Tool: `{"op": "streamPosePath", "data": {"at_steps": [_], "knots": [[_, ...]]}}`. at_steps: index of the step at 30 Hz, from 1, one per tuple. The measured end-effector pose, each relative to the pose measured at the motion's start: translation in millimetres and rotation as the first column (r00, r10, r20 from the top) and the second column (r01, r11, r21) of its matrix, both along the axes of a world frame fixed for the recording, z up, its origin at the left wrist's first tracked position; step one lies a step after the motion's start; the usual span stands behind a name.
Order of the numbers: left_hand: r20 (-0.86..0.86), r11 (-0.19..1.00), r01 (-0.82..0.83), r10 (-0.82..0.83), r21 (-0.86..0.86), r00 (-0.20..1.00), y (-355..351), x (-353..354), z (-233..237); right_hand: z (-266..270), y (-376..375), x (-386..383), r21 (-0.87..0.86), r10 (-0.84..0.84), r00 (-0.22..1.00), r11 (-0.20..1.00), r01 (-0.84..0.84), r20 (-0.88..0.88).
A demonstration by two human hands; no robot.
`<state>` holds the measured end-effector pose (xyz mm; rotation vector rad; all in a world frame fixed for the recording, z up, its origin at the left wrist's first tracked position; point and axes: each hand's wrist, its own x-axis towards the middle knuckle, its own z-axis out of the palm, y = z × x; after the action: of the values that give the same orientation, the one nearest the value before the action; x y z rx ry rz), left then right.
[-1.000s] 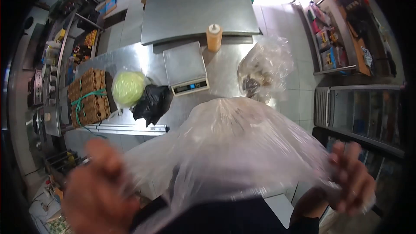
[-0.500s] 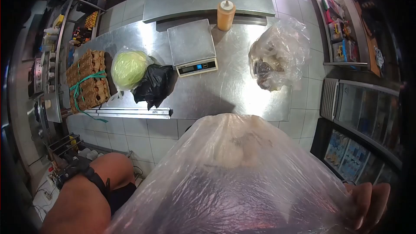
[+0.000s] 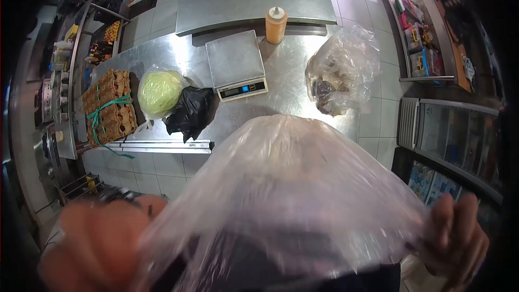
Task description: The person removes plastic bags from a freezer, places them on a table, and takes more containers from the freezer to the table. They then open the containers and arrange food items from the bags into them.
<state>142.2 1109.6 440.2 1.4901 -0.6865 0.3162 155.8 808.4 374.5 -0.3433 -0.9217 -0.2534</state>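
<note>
A large clear plastic bag [image 3: 303, 184] stretches between my hands in front of my body, its closed end over the near edge of the steel table. Pale and dark patches show dimly through the film; what they are I cannot make out. My right hand [image 3: 457, 238] has its fingers closed round the bag's right edge. At lower left, my left hand [image 3: 100, 246] is smeared by motion, its fingers curled at the bag's left edge. Beyond the bag, a digital kitchen scale [image 3: 236, 65] lies on the table.
On the steel table [image 3: 286, 94] are egg trays [image 3: 111, 108] tied with green string, a bagged cabbage [image 3: 160, 93], a black plastic bag [image 3: 190, 111], an orange squeeze bottle [image 3: 275, 26] and a filled clear bag [image 3: 340, 73]. A glass-door fridge [image 3: 454, 140] stands at right, shelves [image 3: 427, 38] behind it.
The large bag has risen and swung forward over the table's near edge. My right hand has moved up with it. My left hand has come into view at lower left.
</note>
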Motion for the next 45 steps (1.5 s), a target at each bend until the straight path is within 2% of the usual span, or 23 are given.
{"op": "streamPosePath", "data": {"at_steps": [2,3,6,9,11,12,14,16,18,20,21,22,24,26,29,30,32,34,36,40,43,44,45], "knots": [[-0.082,0.998,-0.051,0.054,0.046,0.995,-10.7,3.7,-22.1,-11.7,-7.9,2.9,-0.348,-0.084,0.989,0.937,0.037,-0.123],[-0.052,0.989,0.077,-0.071,0.129,0.996,-6.8,15.3,-43.0,-18.2,-13.2,3.4,-0.51,-0.141,0.975,0.859,0.035,-0.171],[-0.103,0.96,0.17,-0.15,0.221,0.983,-12.9,18.3,-112.6,-57.8,-33.7,-2.9,-0.783,-0.272,0.893,0.609,-0.129,-0.359],[-0.228,0.963,0.186,-0.141,0.192,0.963,-15.5,20.6,-177.9,-117.1,-34.7,-8.1,-0.826,-0.362,0.855,0.549,-0.126,-0.371],[-0.302,0.906,0.114,0.016,0.407,0.953,-12.0,19.6,-200.9,-146.2,-39.5,-15.0,-0.813,-0.502,0.692,0.539,-0.22,-0.519],[-0.3,0.907,0.114,0.014,0.405,0.954,-10.4,16.1,-207.3,-151.1,-42.3,-19.1,-0.815,-0.504,0.692,0.537,-0.217,-0.516],[-0.396,0.905,0.161,0.01,0.394,0.918,-9.2,5.4,-217.1,-157.1,-48.9,-26.0,-0.677,-0.418,0.62,0.687,-0.262,-0.664],[-0.418,0.938,0.158,-0.016,0.308,0.908,-12.4,-2.0,-228.0,-165.0,-58.3,-27.5,-0.746,-0.465,0.659,0.626,-0.226,-0.591],[-0.43,0.962,0.154,-0.043,0.225,0.902,-15.6,-8.0,-244.2,-171.8,-60.3,-31.7,-0.747,-0.517,0.597,0.626,-0.225,-0.613],[-0.438,0.931,-0.051,0.217,0.361,0.872,-22.3,-16.8,-274.1,-177.2,-55.8,-35.5,-0.744,-0.52,0.596,0.634,-0.211,-0.613],[-0.418,0.869,-0.071,0.306,0.49,0.855,-20.6,-21.4,-300.5,-177.4,-52.2,-35.4,-0.74,-0.522,0.591,0.642,-0.201,-0.614],[-0.409,0.868,-0.076,0.306,0.49,0.86,-22.5,-27.8,-335.4,-175.7,-49.0,-33.7,-0.741,-0.522,0.598,0.643,-0.194,-0.609],[-0.707,0.946,-0.076,0.288,0.317,0.646,-31.9,-42.3,-395.7,-170.9,-41.6,-33.5,-0.882,-0.626,0.642,0.434,-0.185,-0.443],[-0.68,0.923,-0.038,0.309,0.383,0.665,-45.5,-45.3,-409.9,-163.1,-32.2,-30.9,-0.911,-0.667,0.64,0.39,-0.137,-0.382],[-0.61,0.83,0.026,0.387,0.557,0.691,-67.8,-53.7,-458.9,-155.7,-26.7,-35.2,-0.995,-0.702,0.71,-0.098,-0.033,0.046],[-0.548,0.751,0.036,0.446,0.659,0.708,-72.5,-51.3,-464.2,-157.3,-24.1,-36.6,-0.995,-0.704,0.709,-0.1,-0.027,0.051],[-0.504,0.742,0.014,0.441,0.67,0.743,-78.1,-53.7,-465.2,-167.8,-21.0,-42.8,-0.959,-0.682,0.704,-0.283,-0.008,0.196],[-0.465,0.733,-0.002,0.434,0.68,0.772,-80.3,-53.4,-461.9,-174.9,-20.9,-51.7,-0.953,-0.684,0.692,-0.301,0.022,0.232],[-0.39,0.643,0.037,0.417,0.765,0.821,-77.7,-51.6,-465.1,-174.1,-20.9,-58.3,-0.953,-0.672,0.711,-0.303,-0.009,0.207],[-0.415,0.639,0.059,0.424,0.767,0.805,-75.3,-55.4,-469.1,-170.6,-22.0,-67.0,-0.955,-0.701,0.683,-0.297,-0.02,0.204],[-0.466,0.742,-0.047,0.468,0.669,0.751,-70.4,-59.1,-474.6,-162.1,-24.0,-66.5,-0.935,-0.681,0.685,-0.355,-0.001,0.258],[-0.614,0.854,0.058,0.322,0.516,0.72,-61.8,-61.4,-510.9,-161.4,-25.1,-66.0,-0.935,-0.681,0.684,-0.355,0.005,0.262],[-0.67,0.898,0.106,0.236,0.428,0.704,-55.2,-55.1,-508.7,-161.6,-26.7,-64.2,-0.973,-0.735,0.669,-0.216,-0.079,0.108]]}}
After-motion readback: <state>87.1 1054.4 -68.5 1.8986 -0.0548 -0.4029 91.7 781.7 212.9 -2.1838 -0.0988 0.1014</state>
